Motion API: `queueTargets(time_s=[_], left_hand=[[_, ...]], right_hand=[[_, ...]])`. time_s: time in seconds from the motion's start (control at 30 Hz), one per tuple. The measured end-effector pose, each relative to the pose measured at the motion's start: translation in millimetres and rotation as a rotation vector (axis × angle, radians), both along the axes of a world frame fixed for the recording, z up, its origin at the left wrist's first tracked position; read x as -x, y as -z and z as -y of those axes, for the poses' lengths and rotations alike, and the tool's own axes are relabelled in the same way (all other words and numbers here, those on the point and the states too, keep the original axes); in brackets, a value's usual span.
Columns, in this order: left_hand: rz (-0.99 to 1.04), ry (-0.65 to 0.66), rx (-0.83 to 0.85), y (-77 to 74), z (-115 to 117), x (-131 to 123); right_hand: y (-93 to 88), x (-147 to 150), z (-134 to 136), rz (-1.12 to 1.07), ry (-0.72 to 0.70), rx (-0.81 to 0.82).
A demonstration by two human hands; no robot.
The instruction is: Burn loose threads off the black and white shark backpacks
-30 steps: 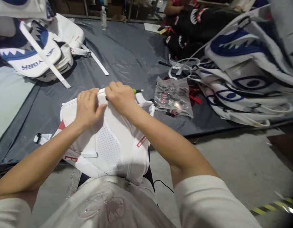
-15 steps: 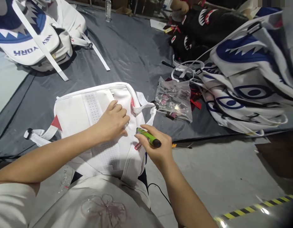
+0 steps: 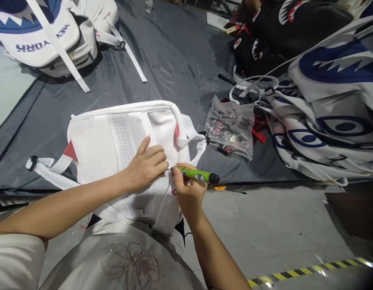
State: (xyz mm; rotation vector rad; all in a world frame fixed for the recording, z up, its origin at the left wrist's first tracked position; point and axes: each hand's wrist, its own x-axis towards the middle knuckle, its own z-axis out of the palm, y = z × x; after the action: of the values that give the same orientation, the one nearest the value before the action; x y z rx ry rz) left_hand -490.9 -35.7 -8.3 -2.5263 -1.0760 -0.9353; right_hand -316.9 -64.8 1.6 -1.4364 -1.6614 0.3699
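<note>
A white backpack [image 3: 92,149] lies back side up at the table's front edge, against my body, with straps and black buckles at both sides. My left hand [image 3: 148,163] rests on it, fingers curled and fingertips pinching the white fabric near the middle. My right hand [image 3: 189,187] holds a green marker-like tool [image 3: 195,174] with a black end pointing right. Its thumb and forefinger meet at the fabric beside my left fingertips. Whatever lies between the fingertips of the two hands is too small to make out.
A clear plastic bag [image 3: 230,129] of small parts lies right of the backpack. White-and-blue backpacks [image 3: 331,125] are piled at the right, black ones [image 3: 274,44] behind. Another white-and-blue backpack [image 3: 50,44] sits at the back left of the grey-covered table [image 3: 171,64].
My right hand has moved in to my left fingertips, and the green tool has turned to lie more level. My left fingers have closed more on the fabric. The view has shifted slightly.
</note>
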Motion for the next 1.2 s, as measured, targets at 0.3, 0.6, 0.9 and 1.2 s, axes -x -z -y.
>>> queueTargets(time_s=[0.3, 0.6, 0.9, 1.2], left_hand=[[0.008, -0.021, -0.048, 5.7, 2, 1], [0.016, -0.019, -0.061, 7.0, 0, 1], [0.015, -0.012, -0.035, 10.1, -2, 1], [-0.020, -0.018, -0.018, 5.7, -2, 2]], right_hand=[[-0.7, -5, -2, 0.073, -0.044, 0.105], [-7.3, -3, -9, 0.196, -0.058, 0.149], [-4.4, -6, -10, 0.174, -0.076, 0.133], [-3.1, -6, -9, 0.090, -0.112, 0.149]])
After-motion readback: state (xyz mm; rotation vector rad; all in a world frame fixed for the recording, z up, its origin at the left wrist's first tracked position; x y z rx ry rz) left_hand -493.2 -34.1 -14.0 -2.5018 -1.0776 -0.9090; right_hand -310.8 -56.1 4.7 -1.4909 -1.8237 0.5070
